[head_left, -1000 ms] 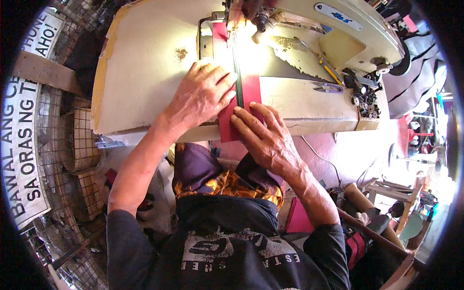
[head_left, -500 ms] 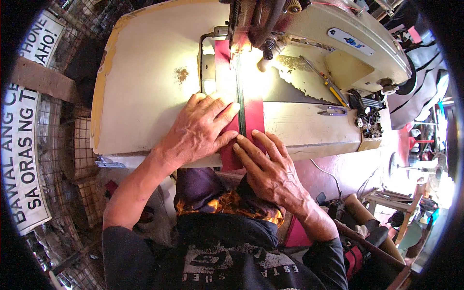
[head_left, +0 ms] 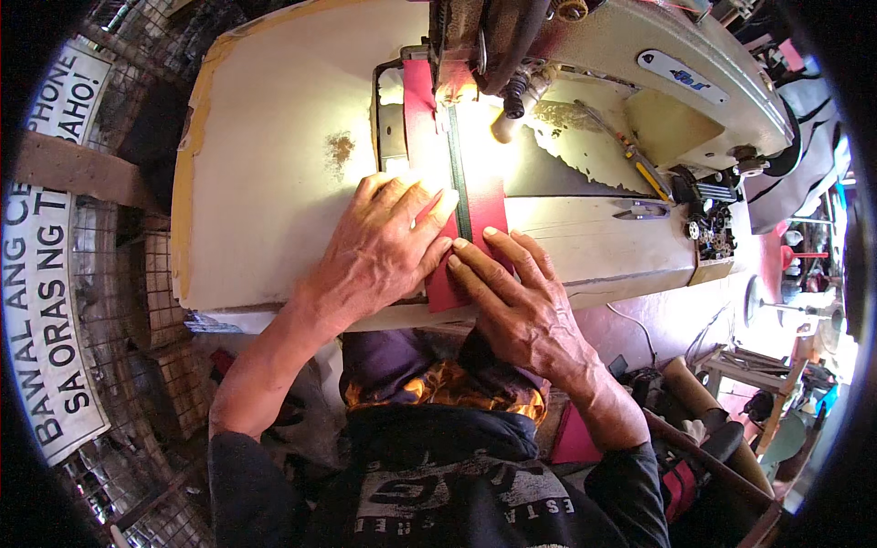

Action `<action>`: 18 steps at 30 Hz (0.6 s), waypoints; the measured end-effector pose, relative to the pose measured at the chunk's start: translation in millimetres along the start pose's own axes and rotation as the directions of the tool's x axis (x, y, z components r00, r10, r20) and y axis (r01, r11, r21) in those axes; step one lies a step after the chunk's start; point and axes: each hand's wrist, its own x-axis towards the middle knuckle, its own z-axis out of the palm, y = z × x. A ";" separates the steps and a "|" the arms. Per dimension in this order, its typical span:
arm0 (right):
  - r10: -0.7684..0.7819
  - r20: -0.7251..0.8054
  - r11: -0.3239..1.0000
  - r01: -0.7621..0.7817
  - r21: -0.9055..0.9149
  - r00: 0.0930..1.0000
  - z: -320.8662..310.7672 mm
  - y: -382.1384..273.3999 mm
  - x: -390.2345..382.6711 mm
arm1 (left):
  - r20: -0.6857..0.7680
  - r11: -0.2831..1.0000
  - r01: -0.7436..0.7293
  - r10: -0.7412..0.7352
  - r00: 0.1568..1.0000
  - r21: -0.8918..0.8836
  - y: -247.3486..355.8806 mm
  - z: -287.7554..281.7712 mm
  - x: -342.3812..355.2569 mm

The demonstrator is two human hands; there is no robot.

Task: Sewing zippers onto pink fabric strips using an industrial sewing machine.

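Note:
A red strip [head_left: 489, 219] of leather-like material runs under the head of a sewing machine [head_left: 594, 55], with a dark green zipper tape [head_left: 460, 183] along its middle. My left hand [head_left: 388, 233] lies over the strip's left side, fingers stretched toward the needle area and thumb beside the tape. On the near part of the strip, my right hand [head_left: 521, 292] presses with spread fingertips, its index finger by the tape. The two hands nearly touch there. Bright lamp glare and the machine head hide the point where needle meets material.
To the right on the machine bed lie a yellow-handled screwdriver [head_left: 650, 173] and small thread snips [head_left: 641, 212]. A bobbin winder mechanism [head_left: 711, 215] sits at the bed's right end. Left of the table stand a wire mesh [head_left: 174, 301] and a white sign [head_left: 59, 365].
The red strip has slid a little farther forward under the machine head. Both hands have moved forward with it, still flat on the material. The view has shifted slightly.

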 end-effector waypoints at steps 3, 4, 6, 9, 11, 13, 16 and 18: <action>-0.011 0.008 1.000 0.011 -0.009 1.000 0.6 1.8 -0.3 | -0.001 1.000 0.011 -0.011 1.000 0.001 1.2 0.9 -0.5; -0.016 -0.020 1.000 0.016 0.011 1.000 0.3 2.6 0.6 | 0.002 1.000 0.019 -0.019 1.000 -0.003 0.6 1.2 0.4; -0.011 -0.044 1.000 0.011 0.003 0.999 0.9 5.1 5.9 | 0.002 1.000 0.025 -0.025 1.000 0.001 -4.6 1.2 4.1; -0.007 -0.066 1.000 0.007 -0.009 0.998 3.4 11.3 18.6 | -0.016 1.000 0.005 -0.005 1.000 0.009 -18.2 0.7 12.1; -0.009 -0.071 1.000 0.008 -0.013 0.997 5.1 15.6 25.8 | 0.002 0.999 0.030 -0.030 1.000 -0.023 -25.4 0.8 16.0; 0.004 -0.067 1.000 -0.005 -0.011 0.998 6.9 18.2 30.3 | -0.006 1.000 0.008 -0.008 1.000 0.005 -27.5 1.5 16.8; -0.004 -0.097 1.000 0.001 -0.024 0.995 7.5 18.7 30.7 | -0.010 1.000 -0.006 0.007 1.000 0.016 -22.6 2.7 12.4; -0.002 -0.113 1.000 -0.001 -0.021 0.994 6.6 17.8 29.4 | 0.022 1.000 -0.003 0.003 1.000 -0.009 -17.6 2.8 8.3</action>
